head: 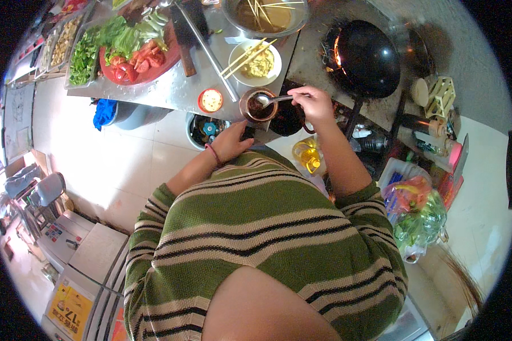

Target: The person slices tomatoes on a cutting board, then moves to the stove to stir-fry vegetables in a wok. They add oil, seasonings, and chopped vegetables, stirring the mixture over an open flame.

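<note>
My right hand [313,104] grips the handle of a metal spoon [281,98], whose bowl is inside the mouth of a jar. That jar [244,108] holds a dark brown paste and stands at the near corner of the steel counter. Close by the jar's near side is my left hand [229,143], its thumb apart from the fingers and nothing visible in it. Left of the jar sits a small red-rimmed cup [210,100] with pale contents. Behind it, a white bowl [276,64] contains yellow beaten or scrambled egg, with wooden chopsticks [243,59] across its rim.
A black wok [371,59] stands over visible flame at right. A red cutting board [170,53] bears cut tomatoes and greens beside a cleaver [188,64]. A long metal handle [209,51] crosses the counter [153,91]. An oil bottle [309,155] and bagged vegetables [418,217] are lower right.
</note>
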